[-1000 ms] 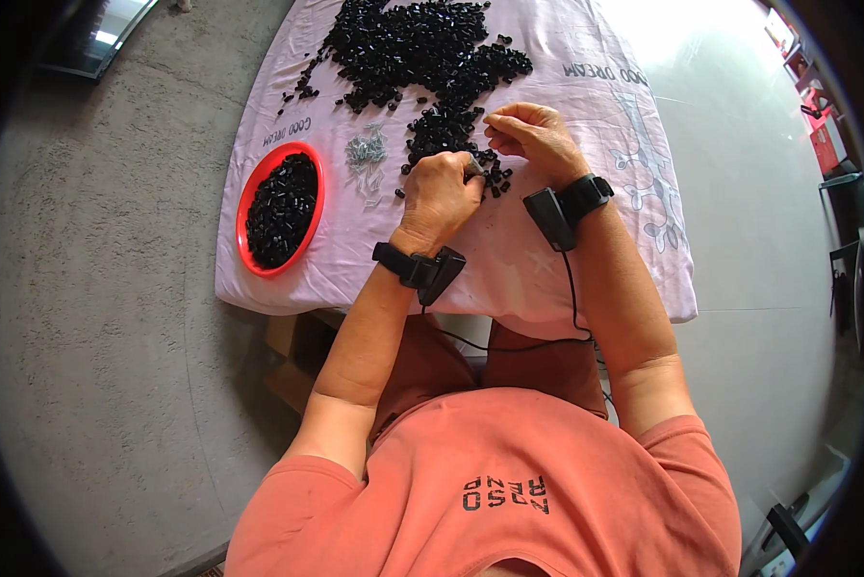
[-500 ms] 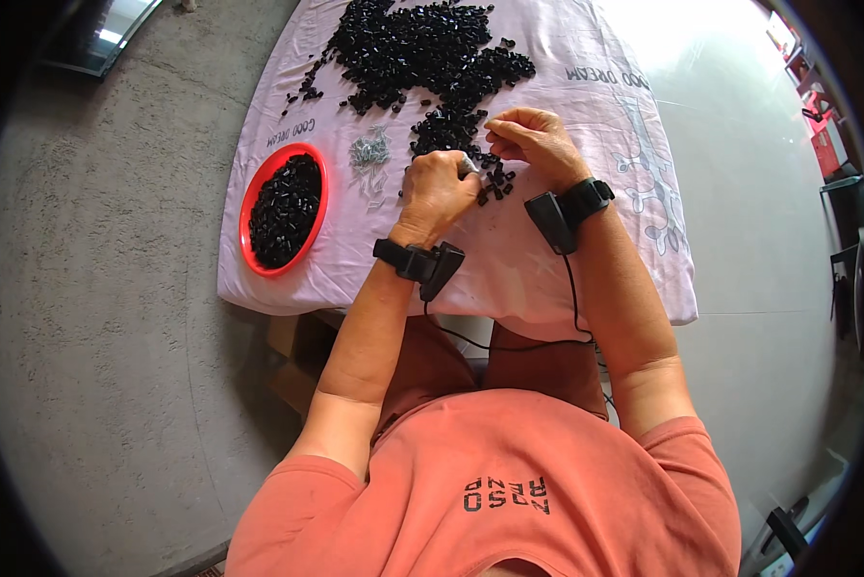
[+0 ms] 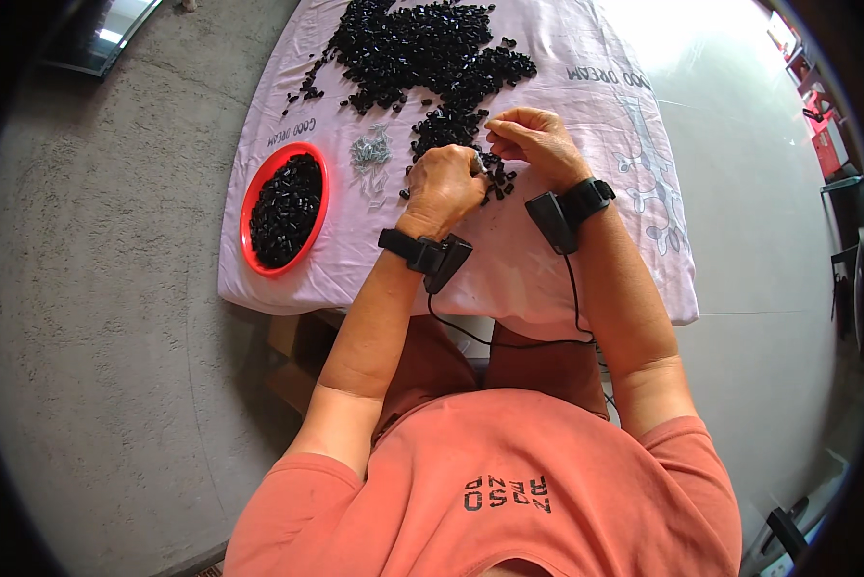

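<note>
My left hand [image 3: 444, 185] is closed, its knuckles up, over the near end of the heap of small black plastic pieces [image 3: 418, 53]. Something whitish shows at its fingertips, perhaps a finger wrapping; what it grips is hidden. Just to the right, my right hand [image 3: 536, 144] is pinched, thumb and forefinger together, pointing toward the left hand; anything between those fingertips is too small to make out. Several loose black pieces [image 3: 497, 178] lie between and below the hands. Left of my left hand is a little pile of clear or silvery slim pieces [image 3: 370, 152].
A red bowl [image 3: 324, 188] full of black pieces stands at the table's left edge. A pale pink printed cloth [image 3: 567, 279] covers the table. Black straps with small boxes sit on both wrists, and a cable [image 3: 509, 344] hangs between them near the table's front edge.
My left hand has shifted slightly to the right and away from me, closer to the right hand. The right hand stays nearly where it was.
</note>
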Available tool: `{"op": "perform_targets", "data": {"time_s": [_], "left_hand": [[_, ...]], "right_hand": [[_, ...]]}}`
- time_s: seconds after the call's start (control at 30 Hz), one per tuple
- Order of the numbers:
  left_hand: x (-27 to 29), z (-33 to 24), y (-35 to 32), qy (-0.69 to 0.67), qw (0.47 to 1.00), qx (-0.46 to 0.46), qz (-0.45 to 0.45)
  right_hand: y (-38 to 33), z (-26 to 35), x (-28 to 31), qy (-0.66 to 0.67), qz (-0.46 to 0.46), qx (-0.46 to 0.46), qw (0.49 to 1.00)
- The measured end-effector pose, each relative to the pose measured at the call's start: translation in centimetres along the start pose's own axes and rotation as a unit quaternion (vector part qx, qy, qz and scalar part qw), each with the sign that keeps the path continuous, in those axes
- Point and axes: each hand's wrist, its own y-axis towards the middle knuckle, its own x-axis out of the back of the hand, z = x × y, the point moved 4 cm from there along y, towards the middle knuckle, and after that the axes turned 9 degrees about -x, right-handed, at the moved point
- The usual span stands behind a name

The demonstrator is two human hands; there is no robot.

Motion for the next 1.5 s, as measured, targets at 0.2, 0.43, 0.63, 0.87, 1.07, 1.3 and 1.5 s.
{"op": "perform_targets", "data": {"time_s": [0.2, 0.43, 0.63, 0.87, 1.07, 1.3, 1.5], "left_hand": [[-0.1, 0.1, 0.5, 0.011, 1.0, 0.012, 0.012], [1.3, 4.2, -1.1, -0.098, 0.993, 0.024, -0.062], [1.2, 4.0, -1.1, -0.112, 0.99, -0.003, -0.083], [0.2, 0.8, -0.3, -0.127, 0.992, 0.008, -0.019], [0.4, -0.9, 0.2, -0.009, 1.0, 0.01, 0.025], [0.4, -1.6, 0.3, 0.032, 0.998, 0.04, 0.02], [-0.1, 2.2, -0.6, -0.093, 0.991, 0.029, -0.089]], "right_hand": [[0.1, 0.0, -0.2, 0.0, 0.002, 0.003, 1.0], [0.1, 0.0, -0.2, -0.007, 0.012, -0.001, 1.0], [0.1, 0.1, -0.3, -0.023, 0.011, -0.005, 1.0], [-0.2, 0.3, -0.3, 0.003, -0.004, 0.0, 1.0], [-0.2, 0.2, -0.3, -0.015, 0.008, -0.001, 1.0], [-0.2, 0.2, -0.2, -0.006, 0.007, 0.003, 1.0], [-0.3, 0.3, -0.5, -0.001, 0.011, 0.006, 1.0]]}}
